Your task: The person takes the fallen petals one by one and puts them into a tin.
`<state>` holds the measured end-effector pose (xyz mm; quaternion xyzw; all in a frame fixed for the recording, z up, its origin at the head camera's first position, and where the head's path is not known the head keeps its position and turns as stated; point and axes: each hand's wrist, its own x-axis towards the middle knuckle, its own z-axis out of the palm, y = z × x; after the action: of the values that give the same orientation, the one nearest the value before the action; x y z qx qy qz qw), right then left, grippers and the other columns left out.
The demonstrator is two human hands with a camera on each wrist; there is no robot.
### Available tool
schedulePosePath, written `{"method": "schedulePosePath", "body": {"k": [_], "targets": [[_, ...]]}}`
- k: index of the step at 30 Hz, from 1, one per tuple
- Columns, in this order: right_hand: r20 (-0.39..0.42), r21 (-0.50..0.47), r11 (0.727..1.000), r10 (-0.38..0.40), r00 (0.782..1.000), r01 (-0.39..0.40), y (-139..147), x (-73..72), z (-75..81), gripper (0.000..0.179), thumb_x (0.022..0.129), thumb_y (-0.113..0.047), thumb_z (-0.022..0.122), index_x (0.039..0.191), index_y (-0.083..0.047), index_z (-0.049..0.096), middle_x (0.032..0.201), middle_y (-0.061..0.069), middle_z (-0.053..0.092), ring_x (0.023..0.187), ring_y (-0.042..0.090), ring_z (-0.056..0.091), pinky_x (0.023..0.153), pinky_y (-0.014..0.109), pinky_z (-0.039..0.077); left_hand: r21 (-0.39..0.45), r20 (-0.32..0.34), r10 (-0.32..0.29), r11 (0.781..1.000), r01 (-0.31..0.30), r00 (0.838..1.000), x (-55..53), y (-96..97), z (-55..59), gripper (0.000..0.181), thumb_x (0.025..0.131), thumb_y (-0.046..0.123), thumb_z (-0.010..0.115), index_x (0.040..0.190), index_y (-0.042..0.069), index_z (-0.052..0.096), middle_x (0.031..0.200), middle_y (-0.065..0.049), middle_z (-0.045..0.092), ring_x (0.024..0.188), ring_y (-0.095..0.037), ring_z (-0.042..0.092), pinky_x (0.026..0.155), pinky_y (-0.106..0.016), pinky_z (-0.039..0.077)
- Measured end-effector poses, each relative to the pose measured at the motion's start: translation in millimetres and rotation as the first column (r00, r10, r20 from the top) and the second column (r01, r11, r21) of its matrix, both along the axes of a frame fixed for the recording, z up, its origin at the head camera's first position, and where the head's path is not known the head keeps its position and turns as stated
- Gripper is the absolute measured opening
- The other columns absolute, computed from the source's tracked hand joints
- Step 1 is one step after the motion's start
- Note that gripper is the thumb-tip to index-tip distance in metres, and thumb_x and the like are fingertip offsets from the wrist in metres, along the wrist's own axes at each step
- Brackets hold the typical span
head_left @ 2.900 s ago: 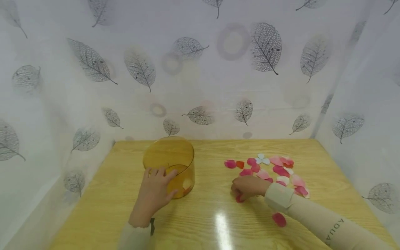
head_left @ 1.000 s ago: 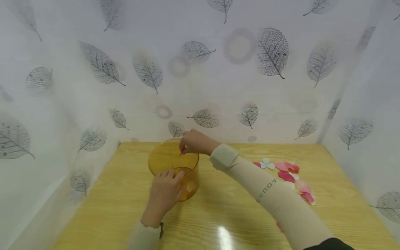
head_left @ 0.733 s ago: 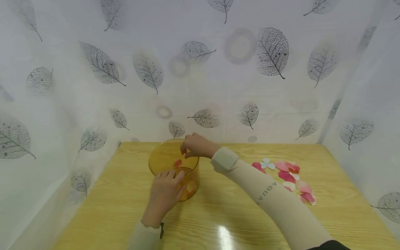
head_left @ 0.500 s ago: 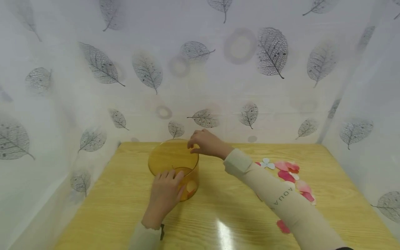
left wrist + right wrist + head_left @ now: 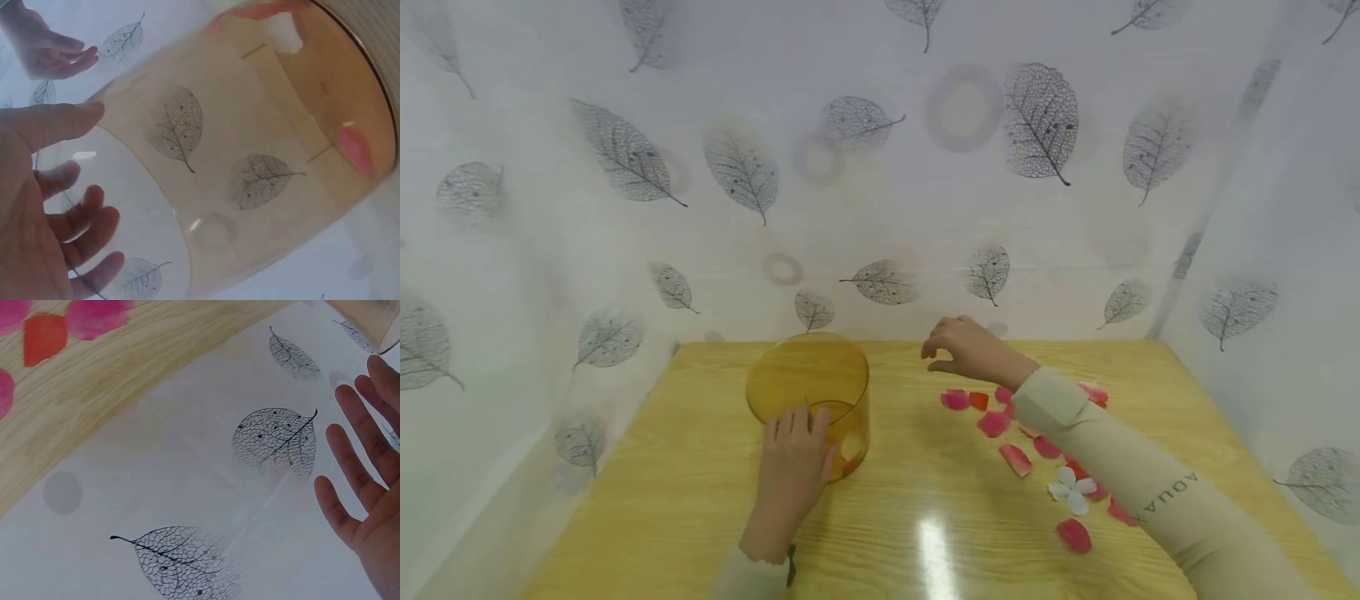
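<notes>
- Has an amber container (image 5: 805, 367) standing upright on the wooden desk (image 5: 662, 467), toward 10 o'clock from the desk's middle.
- Grips the container's rim lightly with the left hand (image 5: 792, 479) at 6 to 7 o'clock, bending the fingers over the edge and laying the thumb by the outer wall.
- Holds the right hand (image 5: 970, 347) in the air between 2 and 3 o'clock from the container, well apart from it, with fingers loosely spread and nothing in their grasp.
- Shows a pale petal (image 5: 851, 444) and an orange petal (image 5: 852, 460) inside the container, plus a pink petal (image 5: 356, 152) in the left wrist view.
- Has loose petals (image 5: 993, 424) scattered on the desk from 3 to 4 o'clock of the container, partly hidden behind the beige sleeve (image 5: 1120, 450).
- Shows a white flower (image 5: 1072, 490) among them, with a dark pink petal (image 5: 1074, 536) at its 6 o'clock, near but apart.
- Has a leaf-printed curtain (image 5: 917, 200) hanging at 12 o'clock, beyond the desk.
</notes>
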<state>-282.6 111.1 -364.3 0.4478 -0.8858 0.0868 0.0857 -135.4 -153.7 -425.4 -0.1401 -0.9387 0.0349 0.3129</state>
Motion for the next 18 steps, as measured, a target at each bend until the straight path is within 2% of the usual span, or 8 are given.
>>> {"method": "schedulePosePath", "body": {"k": [5, 8, 13, 18], "targets": [[0.028, -0.001, 1.0, -0.013, 1.0, 0.013, 18, -1.4, -8.8, 0.014, 0.079, -0.023, 0.073, 0.091, -0.014, 0.072, 0.089, 0.001, 0.071, 0.09, 0.02, 0.061, 0.084, 0.044, 0.046, 0.009, 0.014, 0.029, 1.0, -0.029, 0.999, 1.9, 3.5, -0.9, 0.056, 0.066, 0.034, 0.083, 0.098, 0.009, 0.045, 0.088, -0.01, 0.05, 0.081, -0.026, 0.052, 0.074, -0.037, 0.043], [0.057, 0.053, 0.998, -0.022, 0.998, 0.019, 28, -2.8, -18.7, 0.015, 0.078, -0.023, 0.075, 0.09, -0.014, 0.072, 0.088, 0.0, 0.071, 0.087, 0.019, 0.061, 0.08, 0.041, 0.047, 0.014, -0.003, 0.013, 1.0, -0.013, 1.0, 0.6, 3.1, -3.1, 0.055, 0.065, 0.033, 0.084, 0.098, 0.01, 0.047, 0.088, -0.009, 0.052, 0.081, -0.027, 0.053, 0.074, -0.038, 0.043], [0.155, 0.164, 0.986, -0.05, 0.987, 0.024, 45, -14.2, -49.5, 0.019, 0.077, -0.018, 0.076, 0.093, -0.01, 0.072, 0.087, 0.002, 0.07, 0.081, 0.018, 0.062, 0.075, 0.033, 0.05, 0.012, -0.067, -0.027, 1.0, 0.028, 0.997, -3.4, 0.2, -6.5, 0.049, 0.064, 0.031, 0.084, 0.094, 0.012, 0.05, 0.084, -0.007, 0.055, 0.078, -0.026, 0.056, 0.07, -0.039, 0.045], [0.267, 0.179, 0.981, -0.122, 0.956, 0.075, 59, -21.7, -77.6, 0.019, 0.081, -0.014, 0.072, 0.097, -0.004, 0.069, 0.093, 0.009, 0.068, 0.087, 0.025, 0.064, 0.078, 0.037, 0.052, 0.021, -0.076, -0.04, 0.999, 0.041, 0.996, -4.3, -0.6, -7.5, 0.048, 0.062, 0.03, 0.085, 0.091, 0.012, 0.052, 0.082, -0.006, 0.056, 0.075, -0.025, 0.056, 0.068, -0.039, 0.046]]}}
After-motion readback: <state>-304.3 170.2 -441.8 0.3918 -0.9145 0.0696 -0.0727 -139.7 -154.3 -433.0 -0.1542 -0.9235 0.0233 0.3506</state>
